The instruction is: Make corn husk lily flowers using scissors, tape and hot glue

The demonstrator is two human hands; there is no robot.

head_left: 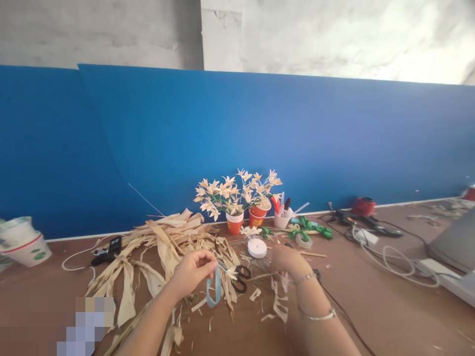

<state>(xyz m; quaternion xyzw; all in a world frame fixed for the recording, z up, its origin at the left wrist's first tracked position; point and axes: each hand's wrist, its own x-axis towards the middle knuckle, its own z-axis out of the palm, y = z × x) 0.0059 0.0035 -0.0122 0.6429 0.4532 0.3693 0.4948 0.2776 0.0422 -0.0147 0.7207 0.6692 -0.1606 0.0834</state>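
My left hand [196, 271] pinches a small pale husk flower [232, 273] by its stem, the bloom pointing right. From the same fingers hangs a loop of light blue tape [213, 290]. My right hand [287, 260] is low over the table, right of a white round spool [257, 248]; its fingers are blurred and mostly turned away, so what they touch is unclear. Black-handled scissors [242, 279] lie between my hands. Thin wires [256, 267] and husk scraps [279, 304] are scattered around them.
Dry corn husks [163, 242] are heaped at left. Finished flowers [222, 190] stand in red paper cups [235, 225] against a blue partition [237, 128]. A white cup [283, 219] holds tools; green tape pieces [311, 226] lie beside it. White cables [389, 259] run at right; paper bowls [27, 247] stand far left.
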